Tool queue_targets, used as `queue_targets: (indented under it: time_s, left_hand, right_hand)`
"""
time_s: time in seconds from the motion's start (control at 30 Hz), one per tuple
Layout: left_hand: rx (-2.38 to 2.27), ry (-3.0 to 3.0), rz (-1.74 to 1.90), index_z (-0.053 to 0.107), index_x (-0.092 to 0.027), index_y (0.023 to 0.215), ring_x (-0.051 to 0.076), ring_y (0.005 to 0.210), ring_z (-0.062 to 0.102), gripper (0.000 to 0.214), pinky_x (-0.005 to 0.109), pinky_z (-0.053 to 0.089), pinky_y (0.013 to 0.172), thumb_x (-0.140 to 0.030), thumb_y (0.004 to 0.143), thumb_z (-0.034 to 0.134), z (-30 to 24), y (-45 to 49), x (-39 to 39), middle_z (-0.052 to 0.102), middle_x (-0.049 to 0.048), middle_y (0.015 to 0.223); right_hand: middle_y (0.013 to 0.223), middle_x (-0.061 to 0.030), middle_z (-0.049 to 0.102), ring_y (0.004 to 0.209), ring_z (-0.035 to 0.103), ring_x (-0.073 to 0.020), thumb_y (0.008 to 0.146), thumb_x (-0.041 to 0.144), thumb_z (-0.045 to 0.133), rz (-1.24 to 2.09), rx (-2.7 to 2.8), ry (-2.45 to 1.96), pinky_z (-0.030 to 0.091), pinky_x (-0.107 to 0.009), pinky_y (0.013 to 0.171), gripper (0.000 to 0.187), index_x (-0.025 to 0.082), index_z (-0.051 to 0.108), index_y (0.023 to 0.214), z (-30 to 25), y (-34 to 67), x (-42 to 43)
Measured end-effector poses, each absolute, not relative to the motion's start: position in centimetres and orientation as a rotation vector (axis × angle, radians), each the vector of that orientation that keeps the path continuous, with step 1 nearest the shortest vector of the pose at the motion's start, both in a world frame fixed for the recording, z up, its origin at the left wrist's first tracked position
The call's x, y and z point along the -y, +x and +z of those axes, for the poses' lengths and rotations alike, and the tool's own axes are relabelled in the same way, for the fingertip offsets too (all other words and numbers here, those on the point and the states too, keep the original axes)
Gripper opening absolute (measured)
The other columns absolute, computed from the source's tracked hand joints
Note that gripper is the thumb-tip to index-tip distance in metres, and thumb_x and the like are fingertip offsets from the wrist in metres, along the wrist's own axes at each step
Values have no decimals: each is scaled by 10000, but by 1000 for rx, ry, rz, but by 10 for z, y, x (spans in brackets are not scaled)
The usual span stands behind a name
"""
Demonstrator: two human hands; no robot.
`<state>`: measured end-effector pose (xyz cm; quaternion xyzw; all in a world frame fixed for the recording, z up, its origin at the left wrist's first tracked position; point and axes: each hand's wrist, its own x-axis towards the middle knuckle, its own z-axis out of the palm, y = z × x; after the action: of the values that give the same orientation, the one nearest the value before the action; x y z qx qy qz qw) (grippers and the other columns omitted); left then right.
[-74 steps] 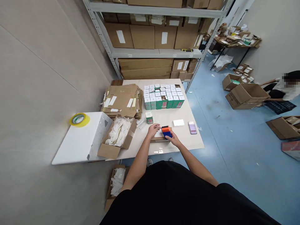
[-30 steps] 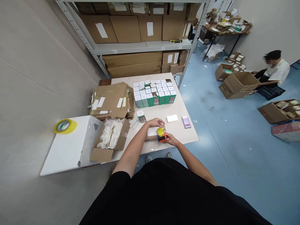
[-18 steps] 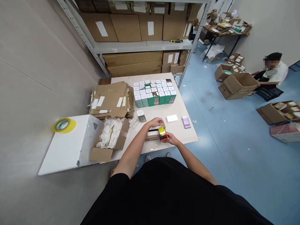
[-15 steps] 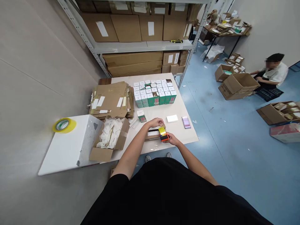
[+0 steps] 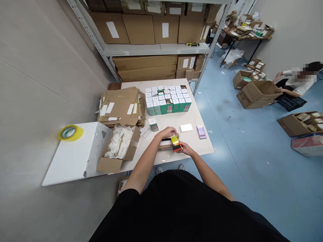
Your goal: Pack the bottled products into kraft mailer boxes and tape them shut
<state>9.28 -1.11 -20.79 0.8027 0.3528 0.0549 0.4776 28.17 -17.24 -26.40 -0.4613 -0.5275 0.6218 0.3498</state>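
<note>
My right hand [image 5: 186, 148] is closed around a tape dispenser [image 5: 177, 146], orange and black with a yellow part on top. The dispenser is at the right end of a long, low cardboard box [image 5: 165, 147] near the table's front edge. Over the far side of that box is my left hand [image 5: 169, 131], its fingers pinched together beside the dispenser's yellow part. What those fingertips hold is too small to make out. Behind my left hand stands a single green and white carton [image 5: 153, 124]. A white box [image 5: 186, 127] lies beyond my right hand, left of a purple pack [image 5: 201, 132].
Rows of green and white cartons [image 5: 168, 101] fill the table's back. Flattened cardboard [image 5: 121, 104] and an open box of white paper [image 5: 118, 144] are on the left. Yellow tape [image 5: 70, 133] rests on a white block. A person [image 5: 300, 79] sits by floor boxes at right.
The view has shifted slightly. Both hands and the tape dispenser stay nearly in place over the box. The seated person at right has leaned over and moved an arm.
</note>
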Motion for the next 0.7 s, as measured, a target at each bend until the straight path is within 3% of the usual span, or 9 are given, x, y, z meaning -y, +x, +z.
queue_targets:
  time_s: [0.23, 0.33, 0.5, 0.63, 0.7]
  left_hand:
    - [-905, 2033, 228, 778, -202, 843, 237, 948, 654, 133, 314, 515, 944, -201, 817, 647, -191, 89, 21, 729, 85, 965]
    - [-955, 1994, 320, 784, -202, 913, 236, 967, 651, 163, 325, 511, 968, -214, 851, 633, -179, 80, 16, 718, 85, 985]
    - [-962, 2015, 279, 783, -207, 1044, 205, 874, 652, 287, 290, 518, 872, -135, 794, 663, -160, 64, 5, 714, 49, 936]
    - [-1023, 1972, 340, 765, -211, 1123, 171, 806, 669, 443, 264, 528, 794, -94, 697, 751, -160, 53, 3, 746, 43, 1054]
    - [-1088, 1895, 352, 764, -209, 1108, 171, 785, 680, 455, 256, 535, 767, -117, 664, 805, -166, 46, 2, 764, 30, 979]
  right_hand:
    - [988, -18, 729, 935, 658, -238, 617, 357, 932, 1647, 1376, -1191, 533, -401, 910, 476, 226, 721, 1023, -258, 284, 168]
    - [974, -16, 740, 911, 669, -238, 610, 363, 943, 1708, 1334, -1194, 542, -413, 902, 530, 228, 721, 1072, -257, 287, 171]
    - [992, -32, 758, 929, 669, -253, 610, 384, 948, 1691, 1345, -1217, 547, -445, 938, 551, 231, 738, 1096, -257, 287, 175]
    - [1059, -36, 757, 976, 665, -253, 646, 364, 925, 1672, 1376, -1202, 533, -447, 973, 580, 236, 732, 1178, -260, 286, 174]
    - [1099, -40, 750, 1007, 663, -259, 658, 338, 911, 1650, 1378, -1207, 527, -449, 981, 590, 245, 724, 1209, -262, 288, 172]
